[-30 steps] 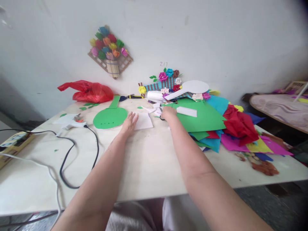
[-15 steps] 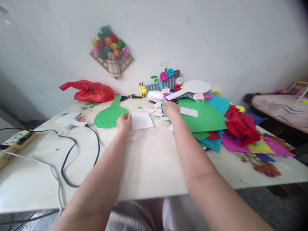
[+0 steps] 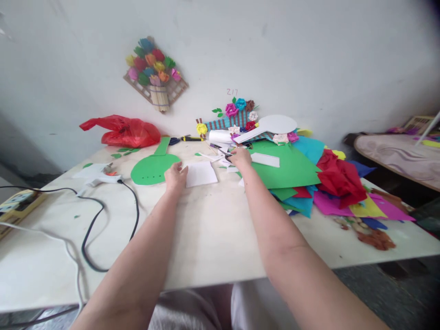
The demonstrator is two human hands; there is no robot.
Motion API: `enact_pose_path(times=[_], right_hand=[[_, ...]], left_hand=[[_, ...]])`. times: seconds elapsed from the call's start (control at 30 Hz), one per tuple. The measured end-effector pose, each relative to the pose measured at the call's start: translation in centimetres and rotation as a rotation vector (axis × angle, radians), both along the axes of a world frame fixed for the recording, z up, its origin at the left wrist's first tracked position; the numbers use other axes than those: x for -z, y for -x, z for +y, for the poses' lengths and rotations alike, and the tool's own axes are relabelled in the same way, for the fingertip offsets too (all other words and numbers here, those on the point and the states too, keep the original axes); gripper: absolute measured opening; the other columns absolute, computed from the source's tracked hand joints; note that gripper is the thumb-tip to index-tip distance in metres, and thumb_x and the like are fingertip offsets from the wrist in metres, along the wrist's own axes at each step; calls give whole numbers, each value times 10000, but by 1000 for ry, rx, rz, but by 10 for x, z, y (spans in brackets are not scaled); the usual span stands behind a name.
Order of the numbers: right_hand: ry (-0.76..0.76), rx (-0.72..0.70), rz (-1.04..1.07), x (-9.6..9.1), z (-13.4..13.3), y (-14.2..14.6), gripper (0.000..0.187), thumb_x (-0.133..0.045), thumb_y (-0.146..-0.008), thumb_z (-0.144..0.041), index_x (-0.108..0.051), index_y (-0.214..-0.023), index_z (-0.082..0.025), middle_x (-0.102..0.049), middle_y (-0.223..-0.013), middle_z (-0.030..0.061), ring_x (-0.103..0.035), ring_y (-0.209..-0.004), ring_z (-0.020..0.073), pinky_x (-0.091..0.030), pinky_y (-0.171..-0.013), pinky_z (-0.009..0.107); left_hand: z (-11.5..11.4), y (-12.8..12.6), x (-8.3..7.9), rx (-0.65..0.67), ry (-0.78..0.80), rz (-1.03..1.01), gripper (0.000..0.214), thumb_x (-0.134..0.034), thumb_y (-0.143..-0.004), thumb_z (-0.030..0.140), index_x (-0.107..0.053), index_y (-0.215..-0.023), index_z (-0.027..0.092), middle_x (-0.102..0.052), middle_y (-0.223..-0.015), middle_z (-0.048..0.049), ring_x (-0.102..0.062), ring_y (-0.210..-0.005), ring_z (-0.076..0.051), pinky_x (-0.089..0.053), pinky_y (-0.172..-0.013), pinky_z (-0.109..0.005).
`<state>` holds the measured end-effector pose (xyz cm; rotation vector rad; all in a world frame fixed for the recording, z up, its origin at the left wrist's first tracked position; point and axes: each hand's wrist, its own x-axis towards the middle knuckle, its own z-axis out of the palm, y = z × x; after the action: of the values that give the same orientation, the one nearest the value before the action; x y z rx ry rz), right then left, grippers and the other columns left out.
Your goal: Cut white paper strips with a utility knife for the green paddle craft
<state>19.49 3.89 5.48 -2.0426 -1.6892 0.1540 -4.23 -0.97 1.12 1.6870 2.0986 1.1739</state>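
A squarish piece of white card [image 3: 202, 174] lies on the table before me. My left hand [image 3: 176, 177] is at its left edge, fingers curled and seeming to pinch that edge. Beside this hand is a green round-bodied cutout with a long neck [image 3: 154, 167] and a row of small holes. My right hand [image 3: 240, 157] reaches among white scraps, its fingers closed round the dark handles of a pair of scissors [image 3: 227, 157]. The blades are hard to make out. Under my right wrist and to its right are a white strip [image 3: 266, 159] and large green sheets [image 3: 285, 172].
A white glue gun [image 3: 103, 178] with a black cord and a power strip [image 3: 20, 206] occupy the left. Behind are a red plastic bag [image 3: 130, 132], a yellow-black cutter [image 3: 193, 138], a flower-decorated craft [image 3: 227, 121] and a white cutout [image 3: 277, 124]. Crumpled coloured paper [image 3: 340, 178] is piled right.
The view has shifted slightly. My right hand has closed on the scissors, which now show more plainly beside its fingers. The left hand's fingers have spread a little at the card's edge.
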Motion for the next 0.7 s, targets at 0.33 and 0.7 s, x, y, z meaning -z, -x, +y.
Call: enact_pose_path(times=[0.33,0.7], right_hand=[[54,-27,-58,13,-8,20,275,-647,-836,-336,-759,-1074,-254,-735,-1140,82,-679,-1073,232,-529,-892,290],[98,-163,-197,29,-15,52,341,-481,-921,-201,-696,-1176,-128,-698,-1178,166,-638,-1165,253,-509,-920,299]], left_hand=[[-6,-10,3,251,-19,397,532,-597,-894,420,-593,-1364,170,-551,-1462,-77,-396,-1429,-247,-320,-1169,-354],[-13,-29,6,468,330,660,772,-349,-945,676,-318,-1570,224,-208,-1650,-73,-97,-1529,-312,-110,-1218,-476]])
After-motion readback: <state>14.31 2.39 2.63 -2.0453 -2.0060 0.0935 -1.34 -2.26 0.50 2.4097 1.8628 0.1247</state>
